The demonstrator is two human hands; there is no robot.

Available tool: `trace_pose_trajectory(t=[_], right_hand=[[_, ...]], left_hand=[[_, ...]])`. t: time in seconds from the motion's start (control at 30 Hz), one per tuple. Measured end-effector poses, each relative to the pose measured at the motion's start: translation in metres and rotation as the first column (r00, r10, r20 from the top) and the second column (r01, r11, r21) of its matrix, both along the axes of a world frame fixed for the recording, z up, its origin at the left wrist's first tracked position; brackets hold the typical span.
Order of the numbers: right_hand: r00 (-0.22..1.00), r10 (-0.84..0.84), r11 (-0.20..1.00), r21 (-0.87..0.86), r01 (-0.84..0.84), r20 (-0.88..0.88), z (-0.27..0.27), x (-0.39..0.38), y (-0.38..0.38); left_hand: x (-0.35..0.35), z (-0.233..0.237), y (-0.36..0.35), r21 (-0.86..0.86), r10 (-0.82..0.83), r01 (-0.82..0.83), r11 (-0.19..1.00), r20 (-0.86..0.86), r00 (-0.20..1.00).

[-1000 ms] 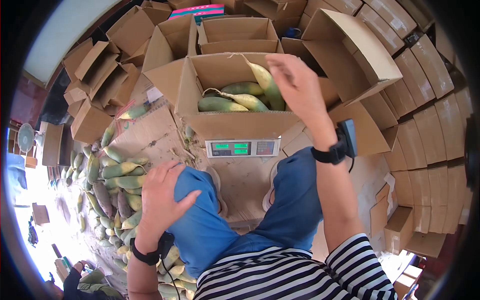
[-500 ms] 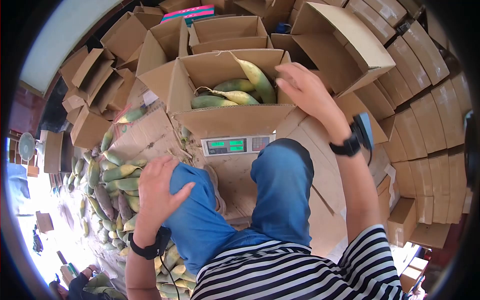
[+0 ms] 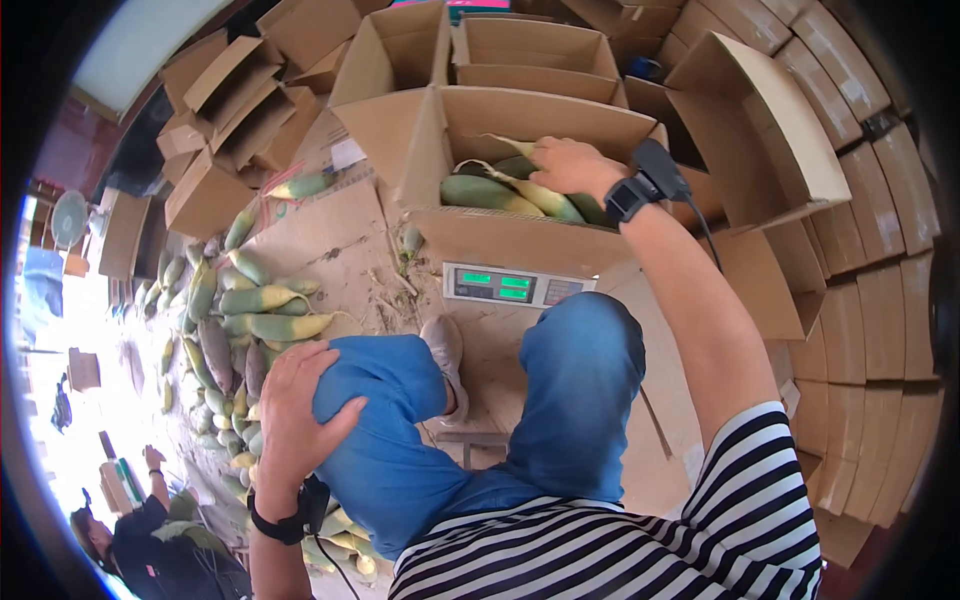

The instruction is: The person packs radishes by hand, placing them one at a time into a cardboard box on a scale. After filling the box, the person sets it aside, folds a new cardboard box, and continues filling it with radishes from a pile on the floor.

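Note:
My right hand [image 3: 572, 166] is inside the open cardboard box [image 3: 520, 235], fingers curled over a green radish [image 3: 517, 145] whose pale, tapering tip sticks out to the left. The rest of that radish is hidden beneath the hand. Other green radishes [image 3: 487, 195] lie in the box around it, some with thin root tails. Under the box's front edge shows a digital scale [image 3: 520, 287] with lit green displays. My left hand [image 3: 306, 405] rests on my left knee, thumb spread from the fingers, holding nothing.
A large heap of green radishes [image 3: 265, 327] covers the floor at left. Open cardboard boxes [image 3: 540, 55] stand behind the scale, with another tilted box [image 3: 760, 130] at right. Stacked cartons [image 3: 865, 290] line the right side. Another person [image 3: 165, 540] is at lower left.
My right hand has moved from beside the box's right edge into it, onto the radish. That radish now lies lower. The view has shifted; my left hand stays on the knee.

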State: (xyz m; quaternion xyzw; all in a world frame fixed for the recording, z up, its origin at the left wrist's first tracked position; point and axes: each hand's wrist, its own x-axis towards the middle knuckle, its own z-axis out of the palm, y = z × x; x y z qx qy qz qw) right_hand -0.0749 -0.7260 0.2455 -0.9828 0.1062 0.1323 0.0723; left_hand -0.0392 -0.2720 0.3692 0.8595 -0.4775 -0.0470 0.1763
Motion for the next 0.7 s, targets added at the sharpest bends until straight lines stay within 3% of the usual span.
trace_pose_trajectory(t=[0.07, 0.2, 0.27, 0.33, 0.37, 0.43, 0.53, 0.63, 0.7], right_hand=[[0.999, -0.03, 0.999, 0.017, 0.031, -0.019, 0.007, 0.001, -0.001], [0.986, -0.025, 0.992, 0.127, 0.004, 0.167, 0.011, -0.025, -0.009], [0.939, -0.054, 0.986, 0.169, -0.005, 0.341, 0.032, -0.05, 0.005], [0.921, -0.088, 0.972, 0.236, -0.004, 0.38, 0.055, -0.077, 0.026], [0.921, -0.089, 0.972, 0.233, -0.002, 0.379, 0.068, -0.089, 0.041], [0.896, -0.279, 0.874, 0.477, 0.088, 0.345, 0.092, -0.114, 0.07], [0.874, -0.298, 0.858, 0.508, 0.07, 0.383, 0.103, -0.147, 0.103], [0.918, -0.167, 0.861, 0.506, -0.042, 0.361, 0.097, -0.166, 0.138], [0.931, -0.173, 0.895, 0.445, 0.013, 0.321, 0.1, -0.169, 0.154]], left_hand=[[-0.002, 0.002, 0.007, -0.005, 0.035, -0.035, 0.999, -0.032, 0.999], [0.0, -0.001, 0.018, -0.045, 0.047, -0.05, 0.998, -0.064, 0.997], [0.002, -0.003, 0.018, -0.056, 0.041, -0.044, 0.997, -0.061, 0.997], [0.004, -0.003, 0.016, -0.062, 0.027, -0.03, 0.998, -0.056, 0.998], [0.005, -0.004, 0.013, -0.087, -0.003, -0.001, 0.996, -0.042, 0.999], [0.008, -0.006, 0.008, -0.118, -0.033, 0.03, 0.993, -0.029, 0.999], [0.011, -0.012, 0.005, -0.167, -0.062, 0.056, 0.984, -0.029, 0.998], [0.013, -0.016, 0.006, -0.172, -0.075, 0.072, 0.982, -0.013, 0.997], [0.014, -0.019, 0.01, -0.187, -0.084, 0.082, 0.979, 0.0, 0.996]])
